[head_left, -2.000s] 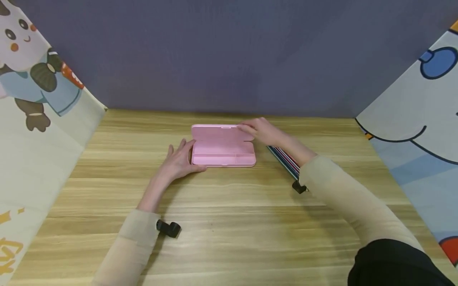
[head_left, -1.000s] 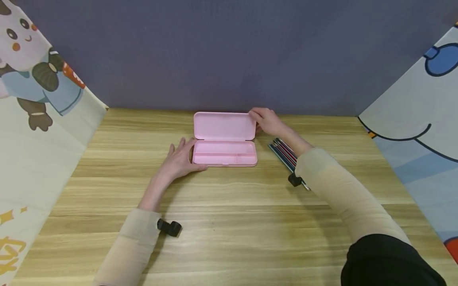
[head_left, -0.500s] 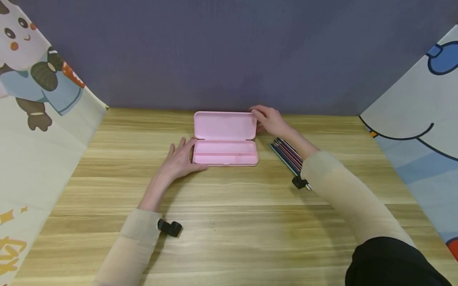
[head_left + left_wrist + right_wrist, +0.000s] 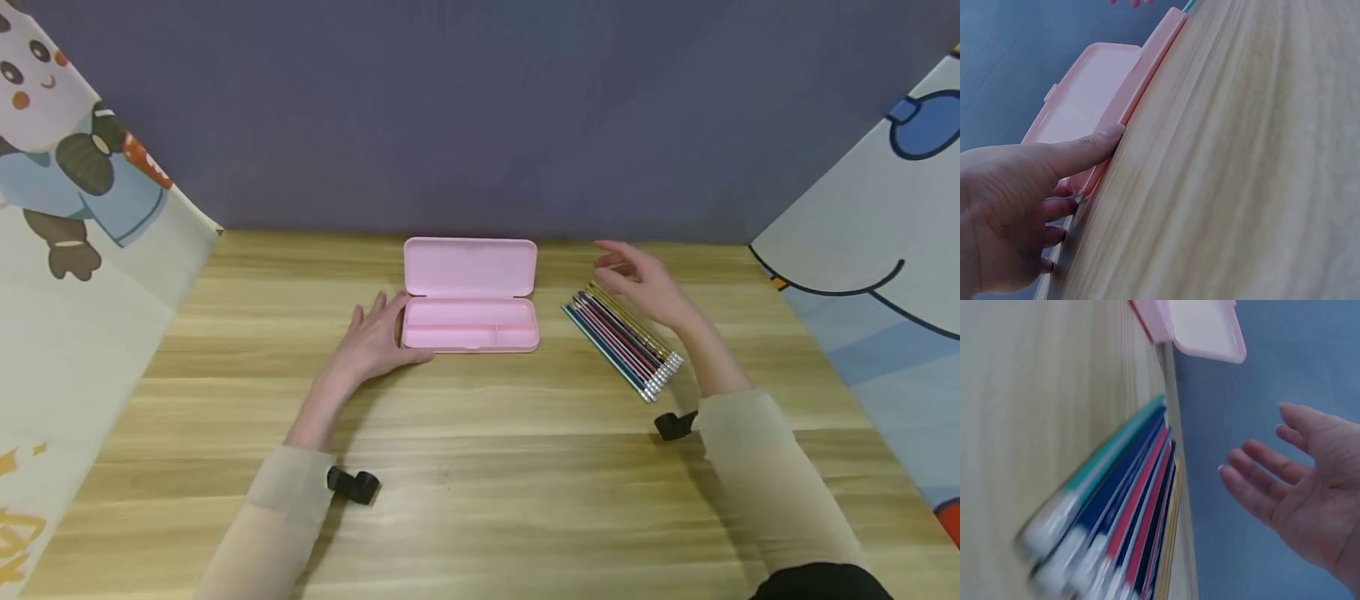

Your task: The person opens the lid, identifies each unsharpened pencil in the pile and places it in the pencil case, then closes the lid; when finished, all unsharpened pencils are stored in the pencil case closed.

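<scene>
An opened pink pencil case (image 4: 471,312) lies on the wooden table, its lid (image 4: 471,267) tipped back toward the dark wall. My left hand (image 4: 369,340) holds the case's left end, thumb along the front edge and index finger near the rear corner; the left wrist view shows the thumb (image 4: 1088,152) on the pink rim. To the right of the case, several pencils (image 4: 622,342) lie slanted side by side, teal, dark blue, red and yellow, with white ends toward me. My right hand (image 4: 643,283) hovers above their far end, fingers loosely bent and holding nothing.
The case's tray has a long compartment and two smaller ones along the front. A dark blue-grey wall (image 4: 480,117) stands behind the table (image 4: 480,500). Cartoon-printed panels (image 4: 90,275) flank it on both sides.
The right hand has swung the lid fully back, let go of it and moved right to above the pencils, uncovering them. The left hand has stayed at the case.
</scene>
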Motion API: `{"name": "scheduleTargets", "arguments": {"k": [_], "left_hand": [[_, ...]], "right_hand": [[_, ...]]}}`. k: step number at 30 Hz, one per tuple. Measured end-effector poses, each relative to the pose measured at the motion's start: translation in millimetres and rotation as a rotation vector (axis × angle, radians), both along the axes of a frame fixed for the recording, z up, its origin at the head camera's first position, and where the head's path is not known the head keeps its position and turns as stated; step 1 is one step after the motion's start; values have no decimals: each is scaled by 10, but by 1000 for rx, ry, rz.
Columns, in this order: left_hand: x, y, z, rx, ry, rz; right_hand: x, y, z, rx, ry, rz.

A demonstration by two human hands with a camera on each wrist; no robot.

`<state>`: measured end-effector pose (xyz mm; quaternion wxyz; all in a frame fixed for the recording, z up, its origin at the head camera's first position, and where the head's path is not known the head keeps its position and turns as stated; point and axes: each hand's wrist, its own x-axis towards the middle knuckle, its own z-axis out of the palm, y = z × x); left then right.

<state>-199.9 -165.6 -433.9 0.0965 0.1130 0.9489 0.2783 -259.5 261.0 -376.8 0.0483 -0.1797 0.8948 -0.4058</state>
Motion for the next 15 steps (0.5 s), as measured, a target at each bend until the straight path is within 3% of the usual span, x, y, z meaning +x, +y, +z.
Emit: {"name": "scheduleTargets", "arguments": {"k": [7,15], "left_hand": [[26,-13,-8,16,2,10],[3,23,5,17,-1,8]], "right_hand": [[256,412,-130,145,-5,-2],[275,657,-190,136,-43,36]]}}
